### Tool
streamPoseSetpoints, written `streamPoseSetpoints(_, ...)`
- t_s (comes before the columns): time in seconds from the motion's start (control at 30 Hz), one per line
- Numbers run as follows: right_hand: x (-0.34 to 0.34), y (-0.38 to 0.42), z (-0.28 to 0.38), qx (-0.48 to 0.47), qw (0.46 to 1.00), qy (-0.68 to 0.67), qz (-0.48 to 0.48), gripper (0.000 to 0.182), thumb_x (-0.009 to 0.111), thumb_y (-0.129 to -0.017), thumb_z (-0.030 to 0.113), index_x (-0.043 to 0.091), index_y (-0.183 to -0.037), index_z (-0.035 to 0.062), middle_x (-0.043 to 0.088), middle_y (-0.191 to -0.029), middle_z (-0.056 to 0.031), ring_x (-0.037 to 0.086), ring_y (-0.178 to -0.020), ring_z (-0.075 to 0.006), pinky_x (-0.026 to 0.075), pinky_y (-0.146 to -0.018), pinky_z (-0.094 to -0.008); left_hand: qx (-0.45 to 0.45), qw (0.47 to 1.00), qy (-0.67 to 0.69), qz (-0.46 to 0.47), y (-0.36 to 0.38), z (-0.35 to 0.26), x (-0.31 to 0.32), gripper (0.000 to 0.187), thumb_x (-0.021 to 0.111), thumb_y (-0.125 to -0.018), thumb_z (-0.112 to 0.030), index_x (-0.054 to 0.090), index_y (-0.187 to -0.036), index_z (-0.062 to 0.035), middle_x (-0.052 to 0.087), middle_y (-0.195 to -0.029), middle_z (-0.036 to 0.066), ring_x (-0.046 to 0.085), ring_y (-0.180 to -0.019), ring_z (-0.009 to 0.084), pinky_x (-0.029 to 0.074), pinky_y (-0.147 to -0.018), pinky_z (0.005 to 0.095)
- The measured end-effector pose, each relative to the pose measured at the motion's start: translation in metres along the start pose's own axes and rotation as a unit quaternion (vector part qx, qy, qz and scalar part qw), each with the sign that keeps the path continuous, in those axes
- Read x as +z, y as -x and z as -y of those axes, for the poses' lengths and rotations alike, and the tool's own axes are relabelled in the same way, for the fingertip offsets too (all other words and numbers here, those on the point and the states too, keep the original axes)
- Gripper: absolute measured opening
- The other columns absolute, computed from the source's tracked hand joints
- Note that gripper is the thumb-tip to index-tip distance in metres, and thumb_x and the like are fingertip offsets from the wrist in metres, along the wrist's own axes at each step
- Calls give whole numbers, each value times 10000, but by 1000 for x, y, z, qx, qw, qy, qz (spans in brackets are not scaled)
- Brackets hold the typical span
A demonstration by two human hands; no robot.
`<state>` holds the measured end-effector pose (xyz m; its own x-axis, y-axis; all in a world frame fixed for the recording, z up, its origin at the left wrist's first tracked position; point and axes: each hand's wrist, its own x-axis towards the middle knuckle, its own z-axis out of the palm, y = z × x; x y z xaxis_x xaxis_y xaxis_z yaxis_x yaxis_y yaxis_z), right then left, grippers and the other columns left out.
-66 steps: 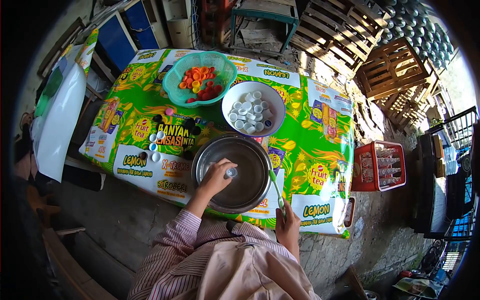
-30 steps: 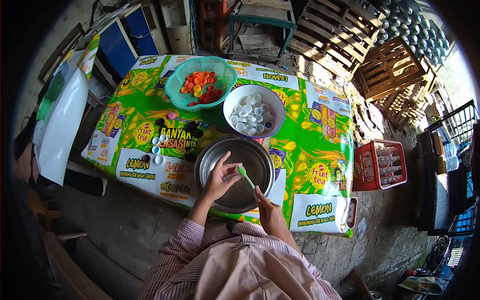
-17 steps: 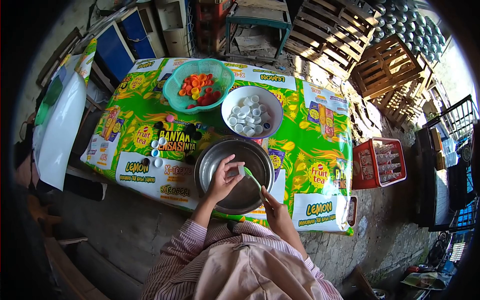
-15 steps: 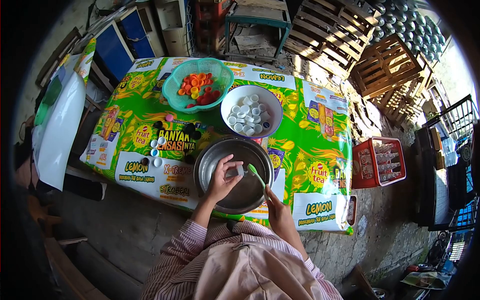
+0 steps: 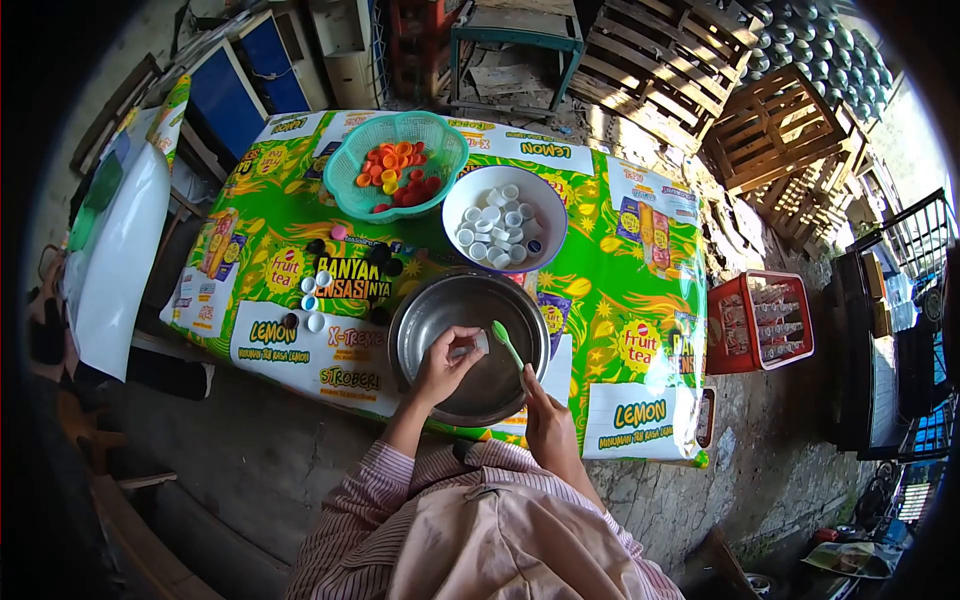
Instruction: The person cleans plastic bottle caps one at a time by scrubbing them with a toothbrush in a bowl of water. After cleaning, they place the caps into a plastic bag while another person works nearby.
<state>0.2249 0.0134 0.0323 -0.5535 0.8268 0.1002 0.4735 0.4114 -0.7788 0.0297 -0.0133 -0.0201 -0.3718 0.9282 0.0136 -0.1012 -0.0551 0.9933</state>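
My left hand (image 5: 447,366) pinches a white bottle cap (image 5: 481,342) above a metal basin (image 5: 400,300). My right hand (image 5: 545,410) grips a green toothbrush (image 5: 513,350) by its handle, the head up and close to the cap but apart from it. Behind the basin stands a white bowl (image 5: 549,205) with a blue rim, holding many white caps (image 5: 497,228). A turquoise plastic basket (image 5: 345,175) beside it holds orange, red and yellow caps (image 5: 398,172).
Loose black caps (image 5: 378,255), a pink cap (image 5: 339,232) and several white caps (image 5: 316,322) lie left of the basin on the green printed tablecloth (image 5: 600,300). A red crate (image 5: 733,330) of wrapped items stands right of the table. Wooden pallets (image 5: 660,60) lean at the back.
The fingers of my left hand have closed in more around the cap. The toothbrush has shifted slightly down and away from the cap, and my right hand has moved a little left.
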Motion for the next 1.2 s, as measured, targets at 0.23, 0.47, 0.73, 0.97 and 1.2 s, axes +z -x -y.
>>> streamPoseSetpoints(0.23,-1,0,3,1,1000,-10,-8,486,501,-869,73,420,-1323,227,586,-737,-189,585,-619,-374,454,-529,-448,-21,997,72,-9,0,10,-1,199,596,-859,-77,521,-1032,-13,565,-985,49,572,-920,115,522,-803,264)
streamPoseSetpoints(0.47,-1,1,4,-19,1000,6,2,490,504,-871,79,406,-1335,203,564,-703,-176,572,-570,-345,438,-513,-443,-134,970,194,-56,3,-7,8,156,547,-899,-138,521,-1019,-42,569,-988,51,578,-932,122,527,-815,265)
streamPoseSetpoints(0.73,-7,0,10,-13,999,36,31,481,506,-866,60,430,-1319,202,576,-727,-159,585,-593,-331,463,-527,-416,-225,896,377,-68,2,-5,8,268,482,-934,-245,527,-1091,-32,580,-1056,103,590,-973,185,516,-832,260)
streamPoseSetpoints(0.97,-10,-4,4,-30,997,71,29,510,515,-851,61,420,-1325,224,574,-705,-127,579,-550,-312,468,-503,-425,-242,855,455,-58,6,2,5,323,484,-931,-270,519,-1091,7,579,-1059,127,596,-892,165,521,-800,260)
streamPoseSetpoints(1.2,-11,-8,-7,-33,999,0,40,475,504,-870,59,429,-1318,198,616,-803,-190,609,-642,-356,479,-547,-425,-209,859,465,-40,9,-1,-1,321,447,-949,-204,472,-1191,4,553,-1130,140,574,-928,163,499,-839,270)
